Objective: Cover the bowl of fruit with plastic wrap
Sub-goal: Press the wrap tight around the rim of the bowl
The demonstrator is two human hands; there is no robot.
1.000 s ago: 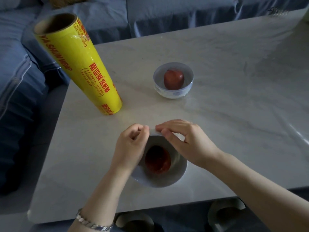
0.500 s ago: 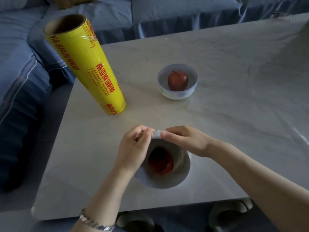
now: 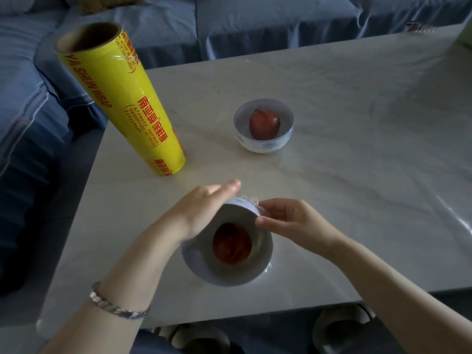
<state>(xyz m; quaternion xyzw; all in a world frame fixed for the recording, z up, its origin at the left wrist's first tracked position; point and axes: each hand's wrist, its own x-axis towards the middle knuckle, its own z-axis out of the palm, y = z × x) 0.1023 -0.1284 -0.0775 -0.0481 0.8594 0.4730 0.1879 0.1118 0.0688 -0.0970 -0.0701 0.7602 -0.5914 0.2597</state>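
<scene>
Lower centre, I see the near bowl (image 3: 227,254) (tipped toward me) between both hands: left hand (image 3: 201,213) flat against its side, right hand (image 3: 288,223) pinching plastic wrap (image 3: 251,201) at its far rim.

We see a white bowl (image 3: 227,267) near the worktop's near edge, tipped toward us, with a red fruit (image 3: 232,243) inside under clear plastic wrap (image 3: 251,201) bunched at its far rim. A yellow roll of wrap (image 3: 122,103) stands upright at the far left.
</scene>
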